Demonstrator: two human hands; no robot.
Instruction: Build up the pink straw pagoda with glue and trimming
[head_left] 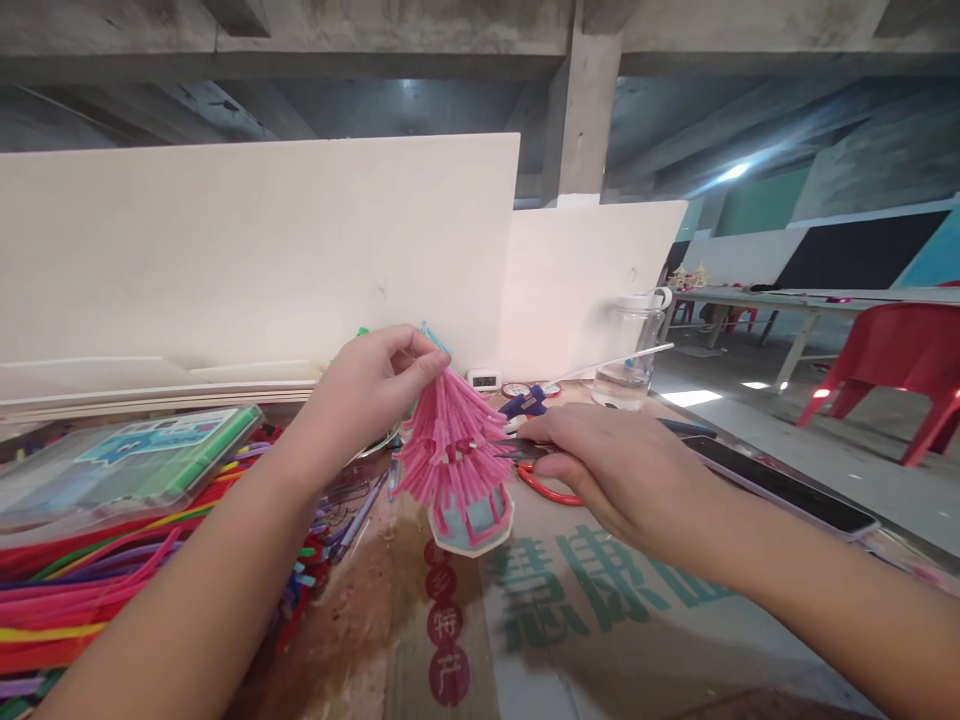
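Note:
My left hand [394,375] pinches the top of a small pavilion-like model [457,450], holding it tilted. Its two roof tiers are pink pipe cleaners, above pink posts and a pale blue base with a light rim. A light blue piece sticks up behind my left fingertips. Closed around what look like scissors [521,450], my right hand [600,455] holds their dark metal blades against the right side of the pink roof. The handles are hidden in the hand. An orange-red loop [551,490] shows just under my right thumb; what it belongs to is unclear.
A blue glue gun [525,402], a small digital timer [484,380] and a water jug [628,350] stand behind. Colourful pipe cleaners [82,600] and a clear plastic case [142,460] lie left. A phone [780,485] lies right. White boards [255,260] wall the back; printed cardboard [585,640] covers the front.

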